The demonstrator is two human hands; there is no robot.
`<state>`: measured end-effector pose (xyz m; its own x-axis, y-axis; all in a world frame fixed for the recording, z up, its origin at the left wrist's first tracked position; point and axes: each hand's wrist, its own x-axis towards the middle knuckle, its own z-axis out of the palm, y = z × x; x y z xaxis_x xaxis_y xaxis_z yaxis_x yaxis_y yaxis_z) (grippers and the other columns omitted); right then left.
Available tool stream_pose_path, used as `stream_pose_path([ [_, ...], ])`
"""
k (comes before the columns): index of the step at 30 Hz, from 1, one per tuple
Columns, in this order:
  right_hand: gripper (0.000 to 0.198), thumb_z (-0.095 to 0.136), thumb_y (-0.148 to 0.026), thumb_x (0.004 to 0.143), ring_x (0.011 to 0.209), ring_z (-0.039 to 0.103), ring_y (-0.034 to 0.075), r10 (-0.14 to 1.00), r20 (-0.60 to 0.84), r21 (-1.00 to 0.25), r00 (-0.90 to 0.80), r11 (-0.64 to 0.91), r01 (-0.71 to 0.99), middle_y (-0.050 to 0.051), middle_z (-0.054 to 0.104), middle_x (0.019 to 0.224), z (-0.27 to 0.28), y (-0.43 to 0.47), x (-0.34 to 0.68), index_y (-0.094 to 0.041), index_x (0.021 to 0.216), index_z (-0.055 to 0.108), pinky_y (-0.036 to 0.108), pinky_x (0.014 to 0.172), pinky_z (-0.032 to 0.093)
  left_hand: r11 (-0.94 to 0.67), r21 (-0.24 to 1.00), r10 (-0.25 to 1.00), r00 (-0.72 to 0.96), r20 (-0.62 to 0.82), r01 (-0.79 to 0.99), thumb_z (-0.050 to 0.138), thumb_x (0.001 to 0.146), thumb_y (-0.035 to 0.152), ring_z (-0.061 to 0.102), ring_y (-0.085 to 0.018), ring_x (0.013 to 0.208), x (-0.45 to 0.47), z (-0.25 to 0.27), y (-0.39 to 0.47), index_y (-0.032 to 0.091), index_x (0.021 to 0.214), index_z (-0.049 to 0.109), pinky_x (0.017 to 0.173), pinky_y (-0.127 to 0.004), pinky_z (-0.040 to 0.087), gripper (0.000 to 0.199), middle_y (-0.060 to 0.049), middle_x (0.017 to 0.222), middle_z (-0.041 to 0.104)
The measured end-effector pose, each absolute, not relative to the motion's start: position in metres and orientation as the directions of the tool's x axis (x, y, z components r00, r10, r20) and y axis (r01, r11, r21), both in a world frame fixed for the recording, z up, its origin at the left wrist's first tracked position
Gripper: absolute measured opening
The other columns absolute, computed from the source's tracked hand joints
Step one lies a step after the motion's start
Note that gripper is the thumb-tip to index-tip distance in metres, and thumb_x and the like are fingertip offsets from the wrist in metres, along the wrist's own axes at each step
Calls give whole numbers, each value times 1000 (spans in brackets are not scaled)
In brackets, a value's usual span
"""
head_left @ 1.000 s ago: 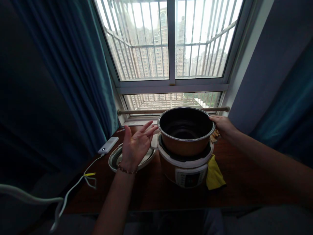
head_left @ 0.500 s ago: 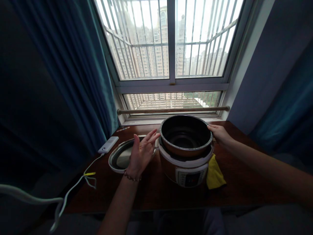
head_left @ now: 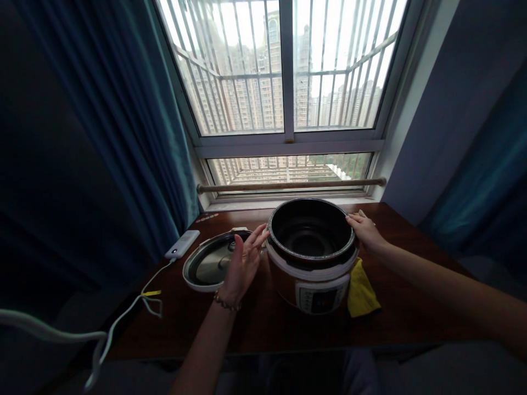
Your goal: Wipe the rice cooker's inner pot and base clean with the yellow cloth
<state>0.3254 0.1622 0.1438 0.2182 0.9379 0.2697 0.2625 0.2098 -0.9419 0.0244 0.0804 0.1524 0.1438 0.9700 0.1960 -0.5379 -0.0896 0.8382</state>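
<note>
A black inner pot (head_left: pixel 309 230) with a light rim sits partly sunk in the electric pressure cooker (head_left: pixel 284 285), its rim still above the white collar. My right hand (head_left: pixel 368 233) pinches the pot's right edge between thumb and fingers. On the other side, my left hand (head_left: pixel 242 266) is open, its outstretched fingertips at the left edge of the pot; whether they bear any weight I cannot tell. Behind that hand the cooker lid (head_left: pixel 206 271) lies with its metal inside facing up, partly covered by the wrist and fingers.
A yellow cloth (head_left: pixel 363 293) lies against the cooker's right side. Left of the lid is a white power bank (head_left: pixel 182 244) with a white cable (head_left: pixel 121 318) trailing off the wooden table (head_left: pixel 255 329). A window with a wooden rail (head_left: pixel 288 186) stands behind.
The inner pot has come down into the cooker, its brown outer wall now mostly hidden. My right hand has lowered with it. The left hand has shifted slightly right and down.
</note>
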Motion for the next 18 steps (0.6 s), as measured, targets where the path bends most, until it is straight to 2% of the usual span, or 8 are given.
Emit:
stream_pose_path([
  [6, 33, 56, -37, 74, 81, 64, 25, 950, 249, -931, 186, 182, 318, 8, 71, 79, 142, 165, 329, -14, 89, 73, 36, 76, 50, -116, 854, 959, 166, 229, -507, 29, 83, 69, 29, -21, 135, 25, 144, 79, 17, 130, 48, 114, -33, 10, 73, -9, 135, 50],
  [12, 30, 56, -29, 72, 86, 64, 24, 945, 263, -926, 194, 190, 325, 8, 71, 88, 139, 167, 329, -15, 92, 73, 35, 79, 50, -98, 859, 967, 157, 202, -502, 30, 81, 70, 31, -21, 134, 27, 143, 78, 17, 128, 50, 113, -33, 11, 74, -9, 136, 49],
  [18, 31, 55, -27, 71, 87, 64, 24, 944, 257, -930, 208, 182, 319, 9, 71, 89, 139, 168, 327, -15, 94, 73, 35, 79, 51, -100, 858, 963, 167, 210, -504, 29, 82, 70, 29, -22, 134, 28, 143, 77, 16, 127, 51, 113, -33, 11, 73, -10, 137, 47],
])
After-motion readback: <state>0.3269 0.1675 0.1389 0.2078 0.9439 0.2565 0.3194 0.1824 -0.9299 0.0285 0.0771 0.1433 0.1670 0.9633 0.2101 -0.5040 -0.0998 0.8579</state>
